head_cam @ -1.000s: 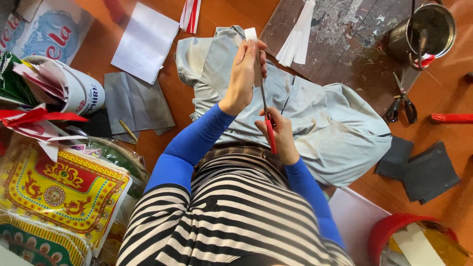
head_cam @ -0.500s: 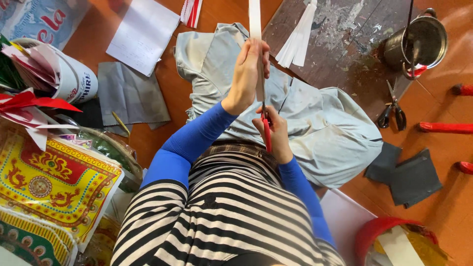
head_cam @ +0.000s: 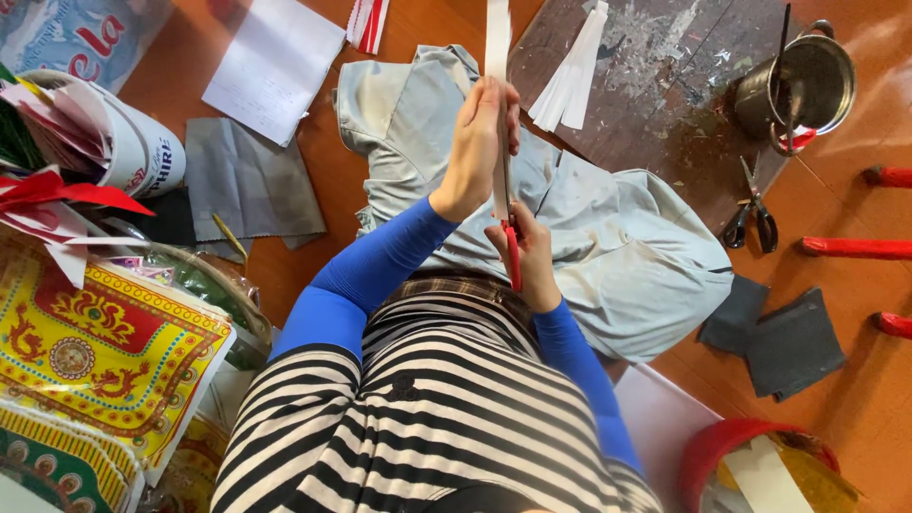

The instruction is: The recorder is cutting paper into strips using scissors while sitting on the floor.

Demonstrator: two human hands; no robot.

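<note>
One strip of white paper (head_cam: 497, 38) is held upright by the left hand (head_cam: 480, 142), whose fingers are closed around it above a pale grey cloth (head_cam: 608, 237) spread on the floor. One pair of red-handled scissors (head_cam: 511, 237) is gripped by the right hand (head_cam: 527, 256), just below the left; the blades are set along the strip's edge. Whether the blades are parted cannot be told.

One fan of cut white strips (head_cam: 575, 71) is recorded on a dark paint-stained board (head_cam: 665, 85), near the raised strip. One metal pot (head_cam: 798, 90) stands at the board's right end. A second pair of scissors, dark-handled (head_cam: 750, 214), lies beside the cloth. Two dark grey squares (head_cam: 779, 337) are noted at the right, one larger grey sheet (head_cam: 247, 185) at the left, and one white sheet (head_cam: 271, 66) above it. Three red bars (head_cam: 855, 247) are counted at the right edge. One red bucket (head_cam: 722, 451) is seen at the lower right.
</note>
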